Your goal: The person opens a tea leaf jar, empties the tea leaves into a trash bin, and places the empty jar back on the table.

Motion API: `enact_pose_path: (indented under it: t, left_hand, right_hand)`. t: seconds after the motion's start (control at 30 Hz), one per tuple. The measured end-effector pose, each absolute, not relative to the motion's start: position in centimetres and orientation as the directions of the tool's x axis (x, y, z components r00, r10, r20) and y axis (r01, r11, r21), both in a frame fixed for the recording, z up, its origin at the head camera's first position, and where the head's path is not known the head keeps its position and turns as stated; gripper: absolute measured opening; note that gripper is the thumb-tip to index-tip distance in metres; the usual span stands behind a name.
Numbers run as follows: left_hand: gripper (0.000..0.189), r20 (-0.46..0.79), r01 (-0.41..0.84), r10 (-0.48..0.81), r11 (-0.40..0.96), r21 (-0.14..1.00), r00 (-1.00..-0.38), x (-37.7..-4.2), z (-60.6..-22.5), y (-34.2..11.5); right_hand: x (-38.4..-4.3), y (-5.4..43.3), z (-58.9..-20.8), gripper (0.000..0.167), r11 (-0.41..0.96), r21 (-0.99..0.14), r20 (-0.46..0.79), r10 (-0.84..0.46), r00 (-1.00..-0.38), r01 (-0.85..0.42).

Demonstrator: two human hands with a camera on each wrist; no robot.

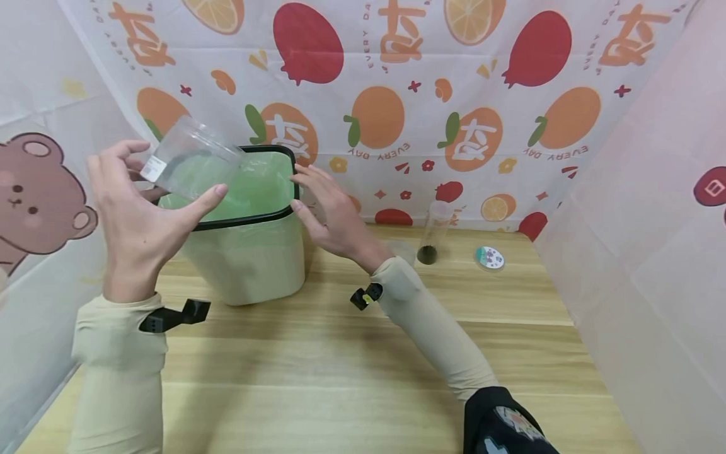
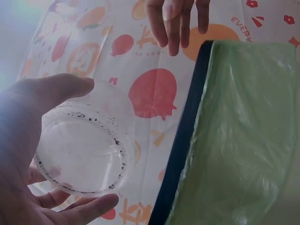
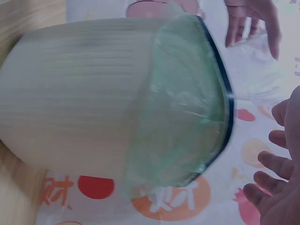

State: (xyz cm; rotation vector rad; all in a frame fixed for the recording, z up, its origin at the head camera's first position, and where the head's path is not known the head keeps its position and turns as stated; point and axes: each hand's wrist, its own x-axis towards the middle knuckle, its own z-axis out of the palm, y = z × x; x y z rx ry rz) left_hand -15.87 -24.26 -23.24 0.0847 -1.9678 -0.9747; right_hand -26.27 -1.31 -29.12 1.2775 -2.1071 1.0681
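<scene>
My left hand (image 1: 133,221) holds a clear plastic jar (image 1: 195,161) with a small white label, tilted above the trash bin (image 1: 249,265). Dark specks cling around the inside of the jar (image 2: 84,150) in the left wrist view. The bin is pale, with a black rim ring and a light green bag (image 1: 266,183) lining it. My right hand (image 1: 334,214) is beside the bin's right rim, fingers spread and holding nothing. Whether its fingertips touch the rim is unclear in the head view; the right wrist view shows the fingers (image 3: 272,164) apart from it.
To the right on the wooden table (image 1: 340,378) stands a clear tube (image 1: 435,227) with something dark at its bottom. A clear round piece (image 1: 401,250) lies beside it, partly behind my right forearm. Farther right is a patterned disc (image 1: 490,258). Printed cloth (image 1: 420,120) hangs behind.
</scene>
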Motion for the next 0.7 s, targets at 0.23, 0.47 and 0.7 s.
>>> enact_pose_path:
  t: [0.23, 0.47, 0.7]
  left_hand:
    - [0.081, 0.738, 0.377, -0.362, 0.683, 0.626, -0.57, -14.6, -23.0, -22.8]
    - [0.078, 0.813, 0.525, -0.273, 0.649, 0.55, -0.515, -13.8, -23.1, -20.9]
    - [0.078, 0.819, 0.59, -0.255, 0.588, 0.553, -0.514, -12.5, -22.8, -18.3]
  right_hand:
    - [-25.4, 0.5, -28.0, 0.042, 0.24, -0.422, 0.732, -0.479, -0.485, -0.874]
    - [-24.1, 2.3, -27.3, 0.043, 0.224, -0.406, 0.764, -0.449, -0.464, -0.886]
    - [-22.4, 3.5, -26.9, 0.044, 0.189, -0.379, 0.785, -0.452, -0.423, -0.906]
